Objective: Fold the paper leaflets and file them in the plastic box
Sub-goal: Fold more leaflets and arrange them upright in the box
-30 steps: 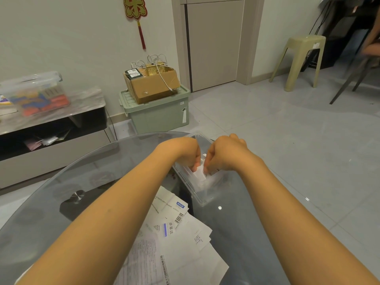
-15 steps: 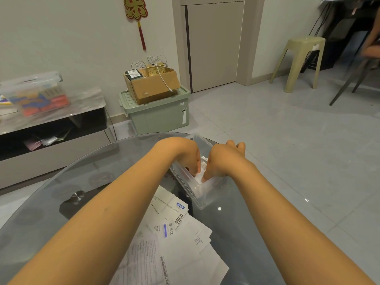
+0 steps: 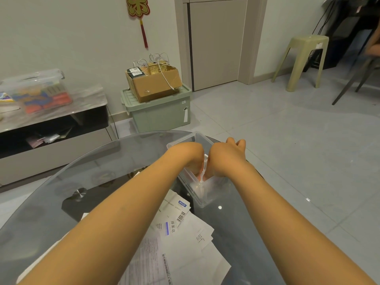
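My left hand point(image 3: 190, 156) and right hand point(image 3: 223, 159) reach down into the plastic box point(image 3: 202, 199), together pinching a folded leaflet point(image 3: 205, 161) upright inside it. Nearer me than the box, unfolded leaflets point(image 3: 185, 239) lie on the glass bench point(image 3: 102, 177).

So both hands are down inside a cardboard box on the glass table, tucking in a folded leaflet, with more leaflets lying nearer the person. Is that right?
Not quite: the box is clear plastic, not cardboard. The head view shows the left hand and right hand down inside the plastic box on the glass table, a folded leaflet between them, and more leaflets lying nearer the person. The only cardboard box sits on a green bin by the wall.
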